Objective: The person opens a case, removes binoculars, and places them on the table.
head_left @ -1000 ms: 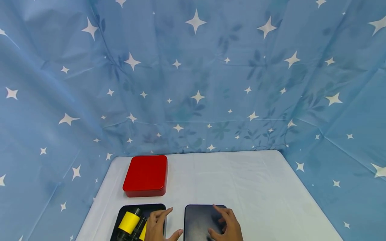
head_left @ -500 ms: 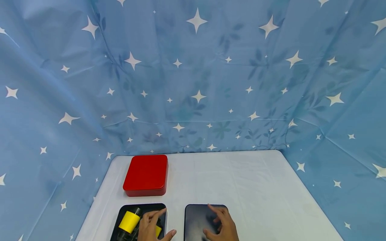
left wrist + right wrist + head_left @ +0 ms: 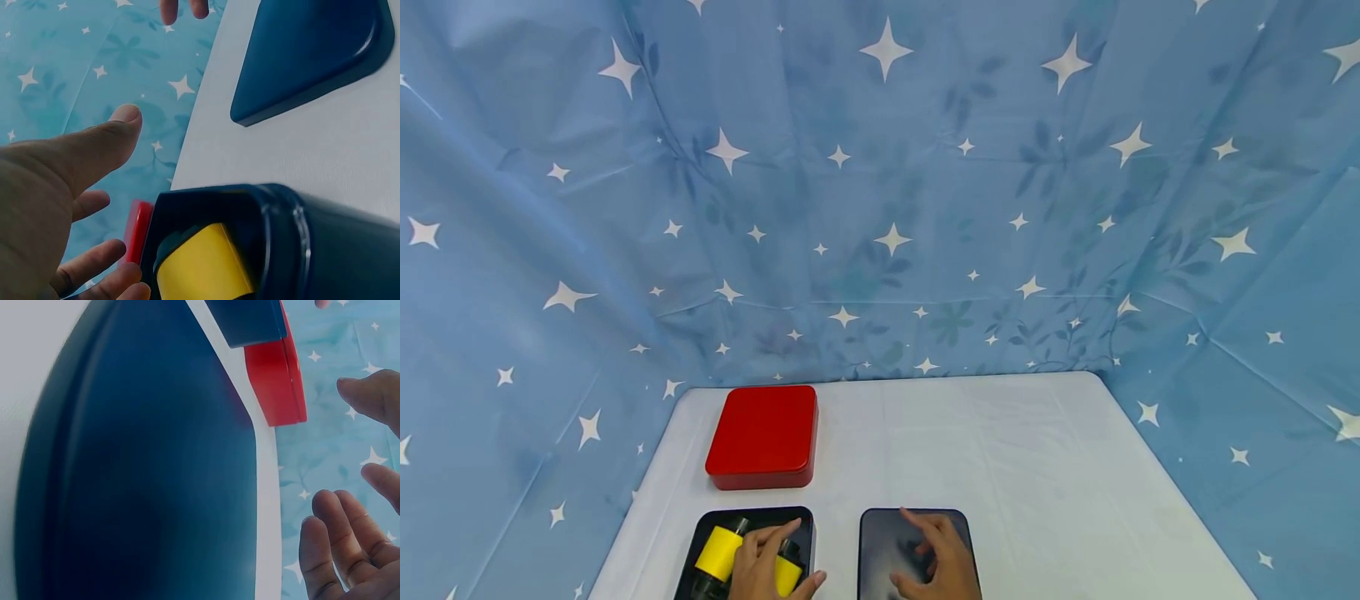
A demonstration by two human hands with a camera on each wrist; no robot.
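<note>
An open black tin (image 3: 806, 521) stands at the near left. Inside lies what looks like a pair of black-and-yellow binoculars (image 3: 719, 553), with two thick yellow barrels; one barrel (image 3: 203, 265) fills the tin's opening in the left wrist view. My left hand (image 3: 760, 567) is over the tin, thumb and fingers spread apart, nothing between them. To its right, a flat black lid (image 3: 880, 554) lies on the white table. Over this lid is my right hand (image 3: 943, 562), fingers loosely bent and holding nothing. In the right wrist view, the lid (image 3: 156, 462) appears large beside the hand.
Behind the black tin sits a closed red tin (image 3: 763, 433), near the back left of the white table (image 3: 1000, 467). A blue curtain (image 3: 880, 192) with white stars surrounds the table at the back and both sides.
Both hands have drifted left, the left one further over the black tin, the right one across the lid. The tins, lid and binoculars stay in place.
</note>
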